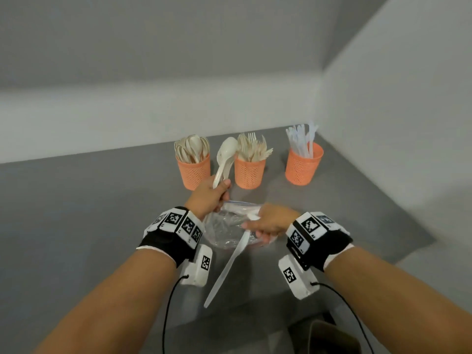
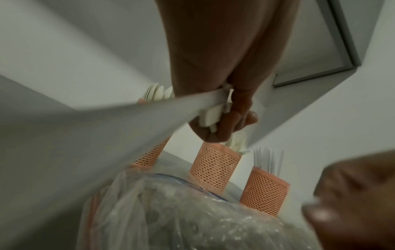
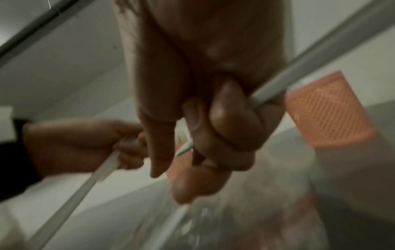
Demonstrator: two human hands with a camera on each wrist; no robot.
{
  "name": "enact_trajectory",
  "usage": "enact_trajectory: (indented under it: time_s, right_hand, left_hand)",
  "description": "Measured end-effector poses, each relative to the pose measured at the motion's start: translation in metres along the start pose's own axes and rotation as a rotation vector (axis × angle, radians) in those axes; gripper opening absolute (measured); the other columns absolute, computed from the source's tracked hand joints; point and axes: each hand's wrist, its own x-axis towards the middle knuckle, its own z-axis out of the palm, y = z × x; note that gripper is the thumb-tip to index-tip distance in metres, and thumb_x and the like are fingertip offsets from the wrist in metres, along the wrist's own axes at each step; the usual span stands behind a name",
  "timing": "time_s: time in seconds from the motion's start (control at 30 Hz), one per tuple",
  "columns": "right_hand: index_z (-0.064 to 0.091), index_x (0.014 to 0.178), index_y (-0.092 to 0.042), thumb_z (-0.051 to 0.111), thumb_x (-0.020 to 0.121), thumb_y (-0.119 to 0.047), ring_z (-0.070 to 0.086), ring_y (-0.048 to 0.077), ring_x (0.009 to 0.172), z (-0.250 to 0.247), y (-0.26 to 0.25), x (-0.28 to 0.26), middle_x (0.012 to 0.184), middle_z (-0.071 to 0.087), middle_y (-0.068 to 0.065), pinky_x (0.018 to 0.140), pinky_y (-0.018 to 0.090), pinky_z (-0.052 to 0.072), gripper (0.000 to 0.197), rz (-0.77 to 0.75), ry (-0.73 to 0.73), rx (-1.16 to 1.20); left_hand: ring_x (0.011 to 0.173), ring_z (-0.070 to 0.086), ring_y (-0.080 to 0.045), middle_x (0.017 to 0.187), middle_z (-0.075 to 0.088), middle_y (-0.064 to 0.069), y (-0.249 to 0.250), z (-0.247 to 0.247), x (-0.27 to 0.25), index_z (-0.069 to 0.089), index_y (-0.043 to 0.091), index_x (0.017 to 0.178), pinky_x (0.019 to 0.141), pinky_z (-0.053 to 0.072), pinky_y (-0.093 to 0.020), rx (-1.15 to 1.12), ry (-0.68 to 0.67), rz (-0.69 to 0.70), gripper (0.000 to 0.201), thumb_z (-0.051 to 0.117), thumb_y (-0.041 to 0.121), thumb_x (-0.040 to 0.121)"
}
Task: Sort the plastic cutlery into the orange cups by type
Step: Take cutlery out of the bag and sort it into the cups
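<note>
Cutlery for this job is thin, feather-light plastic, stiff enough along its length but easily snapped if bent, and slick when several pieces are stacked. Starting at the left, the spoon cup (image 1: 193, 169) stands just beyond the left hand (image 1: 208, 198), whose grip is curled round the handles of a small bunch of white spoons (image 1: 224, 159), bowls pointing up between that cup and the fork cup (image 1: 249, 172). Low on the handles looks the right place; held there, I'd judge they will drop in bowl-up like the rest. Below both grips lies a crumpled clear bag (image 1: 227, 231) on the grey surface (image 1: 102, 200). The right hand (image 1: 272, 221) is closed on a white knife (image 1: 229, 264) near one end, the long part slanting back toward the person. The knife cup (image 1: 304, 164) stands well off to the right of that grip.
</note>
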Motion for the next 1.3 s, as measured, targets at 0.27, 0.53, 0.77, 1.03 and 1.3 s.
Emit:
enact_trajectory:
  time_s: [0.27, 0.53, 0.77, 1.03, 1.3]
  right_hand:
    - [0.049, 0.061, -0.008, 0.068, 0.08, -0.023, 0.052, 0.018, 0.057, 0.054, -0.011, 0.018, 0.071, 0.063, 0.009, 0.05, 0.021, 0.039, 0.031, 0.14, 0.202, 0.04]
    - [0.042, 0.061, -0.013, 0.04, 0.093, -0.011, 0.044, 0.012, 0.053, 0.045, -0.015, 0.021, 0.062, 0.047, 0.003, 0.037, 0.013, 0.039, 0.032, 0.133, 0.231, 0.234]
    - [0.045, 0.076, -0.013, 0.035, 0.094, -0.01, 0.038, 0.012, 0.054, -0.015, -0.019, 0.001, 0.066, 0.043, 0.001, 0.047, 0.023, 0.03, 0.02, -0.029, 0.494, 0.491]
    - [0.056, 0.092, -0.011, 0.035, 0.099, -0.017, 0.054, 0.022, 0.061, -0.035, -0.021, -0.005, 0.071, 0.056, 0.01, 0.062, 0.038, 0.051, 0.023, -0.205, 0.578, 0.776]
    - [0.053, 0.109, -0.027, 0.052, 0.094, -0.024, 0.055, -0.007, 0.049, -0.027, -0.027, 0.015, 0.064, 0.057, -0.014, 0.044, 0.008, 0.04, 0.015, -0.508, 0.298, 0.723]
  left_hand:
    - [0.036, 0.04, -0.007, 0.058, 0.059, 0.001, 0.007, 0.002, -0.013, 0.057, 0.008, 0.101, 0.038, 0.037, -0.019, -0.394, -0.199, -0.119, 0.023, 0.04, 0.023, 0.098]
    - [0.039, 0.044, -0.006, 0.057, 0.061, 0.003, 0.009, -0.012, -0.016, 0.056, 0.007, 0.095, 0.042, 0.041, -0.018, -0.526, -0.286, -0.13, 0.023, 0.038, 0.021, 0.099]
    - [0.038, 0.043, -0.005, 0.056, 0.062, 0.002, 0.015, -0.02, -0.001, 0.056, 0.006, 0.09, 0.04, 0.039, -0.016, -0.654, -0.224, -0.167, 0.025, 0.037, 0.019, 0.099]
    - [0.037, 0.039, -0.005, 0.054, 0.056, 0.003, 0.03, -0.001, 0.027, 0.053, 0.007, 0.087, 0.04, 0.035, -0.016, -0.824, -0.095, -0.109, 0.027, 0.035, 0.023, 0.1]
    - [0.039, 0.041, -0.006, 0.064, 0.05, -0.001, 0.04, 0.021, 0.057, 0.05, 0.009, 0.088, 0.04, 0.04, -0.019, -0.953, 0.092, -0.083, 0.024, 0.037, 0.025, 0.099]
